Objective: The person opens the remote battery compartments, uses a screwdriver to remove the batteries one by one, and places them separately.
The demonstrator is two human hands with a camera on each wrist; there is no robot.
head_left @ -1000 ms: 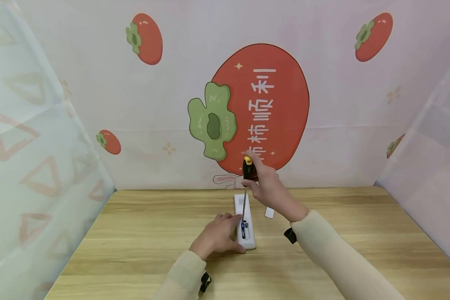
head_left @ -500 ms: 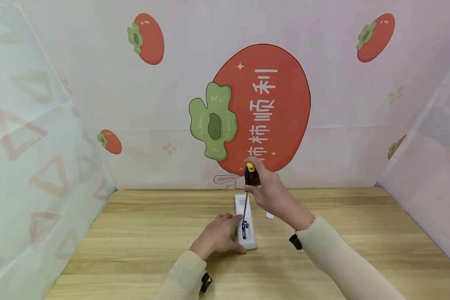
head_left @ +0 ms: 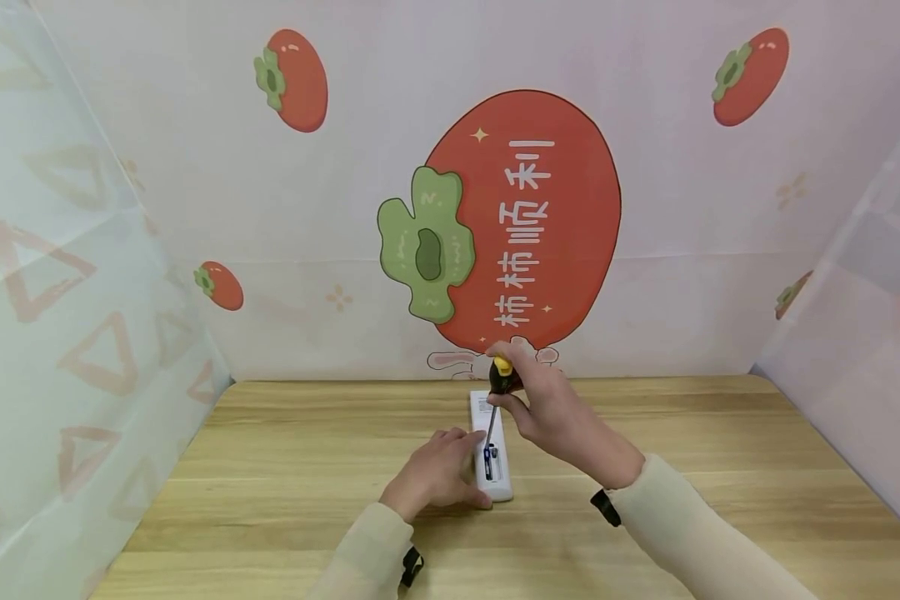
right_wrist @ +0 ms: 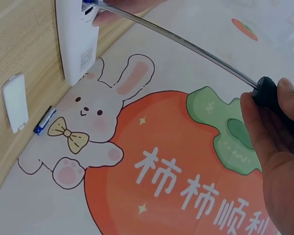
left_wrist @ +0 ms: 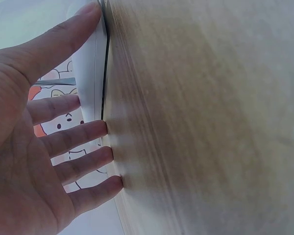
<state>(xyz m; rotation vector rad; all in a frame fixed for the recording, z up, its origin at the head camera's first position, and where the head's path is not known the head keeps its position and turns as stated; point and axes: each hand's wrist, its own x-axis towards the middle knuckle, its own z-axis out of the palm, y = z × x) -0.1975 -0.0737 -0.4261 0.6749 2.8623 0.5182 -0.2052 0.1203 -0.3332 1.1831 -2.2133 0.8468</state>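
A white remote control (head_left: 498, 429) lies face down on the table, its battery compartment open. One blue battery (head_left: 488, 462) sits in the compartment's left slot. My left hand (head_left: 438, 468) steadies the remote from its left side, thumb at the near end and index fingertip on the edge. In the left wrist view its fingers (left_wrist: 78, 132) are fairly straight, the others reaching the table. My right hand (head_left: 547, 408) grips the black and yellow handle of a screwdriver (right_wrist: 186, 45). The shaft slants down to the far end of the battery.
In the right wrist view, a white battery cover (right_wrist: 15, 103) and a loose blue battery (right_wrist: 45, 120) lie near the table's back edge. The right hand hides them in the head view. A printed cloth (head_left: 307, 208) stands right behind the wooden table (head_left: 270, 500).
My right hand has lowered and moved slightly right, tilting the screwdriver handle down while its tip stays at the battery. The battery cover has become hidden behind that hand. My left hand has not moved.
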